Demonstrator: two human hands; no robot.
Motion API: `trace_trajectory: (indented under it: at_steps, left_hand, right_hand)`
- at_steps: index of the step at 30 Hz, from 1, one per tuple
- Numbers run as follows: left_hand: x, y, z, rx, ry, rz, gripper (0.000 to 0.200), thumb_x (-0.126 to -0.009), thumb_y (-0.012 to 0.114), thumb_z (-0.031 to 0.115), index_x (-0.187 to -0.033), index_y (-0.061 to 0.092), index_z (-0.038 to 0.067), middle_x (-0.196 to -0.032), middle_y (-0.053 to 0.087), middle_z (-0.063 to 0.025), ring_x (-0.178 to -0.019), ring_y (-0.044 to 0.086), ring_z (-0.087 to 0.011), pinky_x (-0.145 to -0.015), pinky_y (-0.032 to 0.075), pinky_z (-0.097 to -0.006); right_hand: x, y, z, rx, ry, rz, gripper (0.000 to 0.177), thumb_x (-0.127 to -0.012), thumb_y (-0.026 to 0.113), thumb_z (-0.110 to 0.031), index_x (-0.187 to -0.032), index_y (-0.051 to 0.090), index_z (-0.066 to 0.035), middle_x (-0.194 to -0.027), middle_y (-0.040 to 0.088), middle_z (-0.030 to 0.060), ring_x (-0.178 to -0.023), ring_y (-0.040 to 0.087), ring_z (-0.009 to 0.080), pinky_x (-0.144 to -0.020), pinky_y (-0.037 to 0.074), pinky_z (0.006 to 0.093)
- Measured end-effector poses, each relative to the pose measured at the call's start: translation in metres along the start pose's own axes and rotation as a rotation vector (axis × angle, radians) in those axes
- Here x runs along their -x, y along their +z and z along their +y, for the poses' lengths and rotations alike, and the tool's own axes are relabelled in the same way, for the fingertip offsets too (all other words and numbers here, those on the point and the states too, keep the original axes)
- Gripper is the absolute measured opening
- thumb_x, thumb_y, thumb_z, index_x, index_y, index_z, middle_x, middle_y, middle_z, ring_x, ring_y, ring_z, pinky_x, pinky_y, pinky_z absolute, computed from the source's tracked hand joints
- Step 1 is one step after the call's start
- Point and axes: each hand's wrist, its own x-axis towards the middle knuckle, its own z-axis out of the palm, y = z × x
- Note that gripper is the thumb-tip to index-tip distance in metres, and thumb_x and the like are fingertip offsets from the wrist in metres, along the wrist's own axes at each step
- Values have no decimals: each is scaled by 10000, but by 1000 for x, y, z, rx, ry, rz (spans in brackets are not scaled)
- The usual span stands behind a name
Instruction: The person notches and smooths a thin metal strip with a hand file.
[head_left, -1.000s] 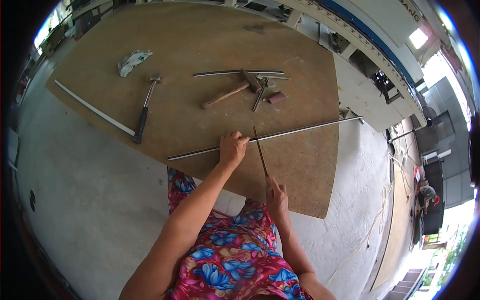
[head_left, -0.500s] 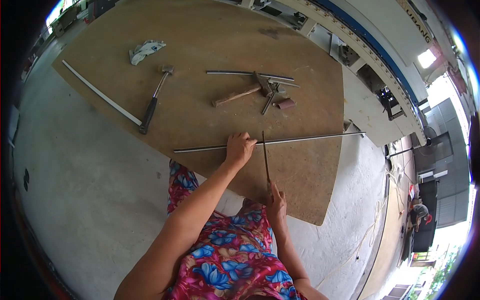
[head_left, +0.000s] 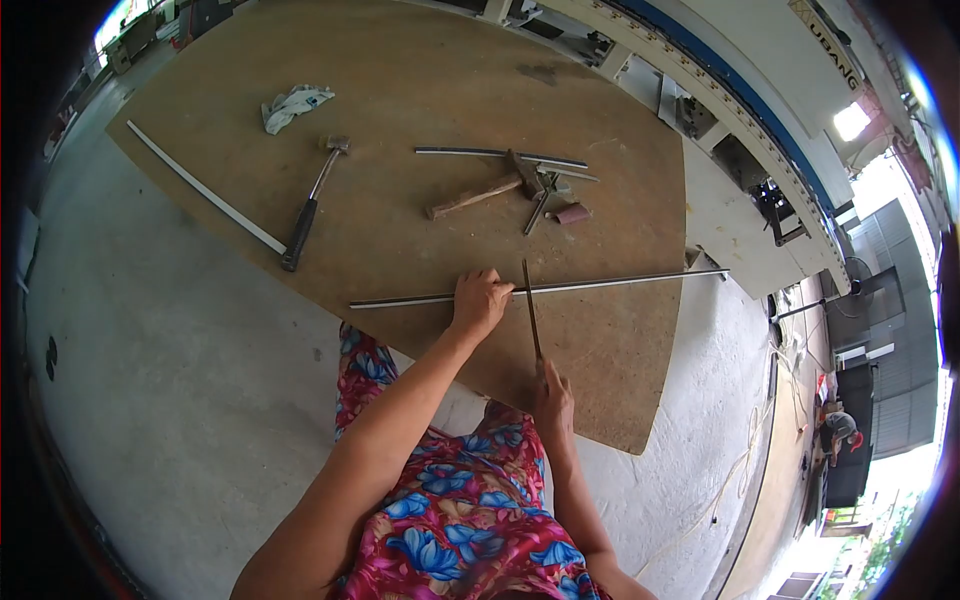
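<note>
A long, thin metal strip [head_left: 610, 283] lies across the near part of the brown table. My left hand [head_left: 482, 303] is closed on it left of its middle, pressing it against the tabletop. My right hand [head_left: 554, 402] grips the near end of a slender dark file [head_left: 532, 318], its fingers wrapped round the handle. The file crosses the strip almost at a right angle, just right of my left fingertips. Whether it has marked the strip is too small to see.
On the brown table [head_left: 400, 70] lie a black-handled hammer [head_left: 305, 220], a wooden-handled hammer [head_left: 480, 195], a short strip [head_left: 460, 151], a reddish-brown roll [head_left: 570, 213], a crumpled bag [head_left: 293, 106] and a pale strip [head_left: 205, 188]. A large machine [head_left: 740, 90] stands beyond; a person [head_left: 843, 432] is far right.
My right hand has slid the file slightly forward, away from my body, across the strip. The left hand keeps its place on the strip. The view has shifted a little.
</note>
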Motion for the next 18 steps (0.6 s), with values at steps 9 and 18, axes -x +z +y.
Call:
trace_trajectory:
  at_steps: [9, 18]
  left_hand:
    - [1, 1, -1, 10, 20, 51, 104, -780, 703, 161, -866, 760, 148, -846, 600, -41, -885, 583, -250, -772, 438, -409]
    - [0, 0, -2, -11, 20, -15, 113, -799, 701, 178, -896, 758, 161, -857, 605, -35, -882, 580, -243, -789, 435, -398]
  right_hand:
    - [-69, 21, -11, 50, -23, -64, 443, -909, 506, -70, -1350, 493, -99, -973, 572, 304, -881, 592, 455, -765, 483, 488]
    - [15, -12, -7, 23, 57, -89, 448, -893, 553, -51, -1339, 511, -80, -949, 587, 273, -870, 599, 434, -769, 485, 455]
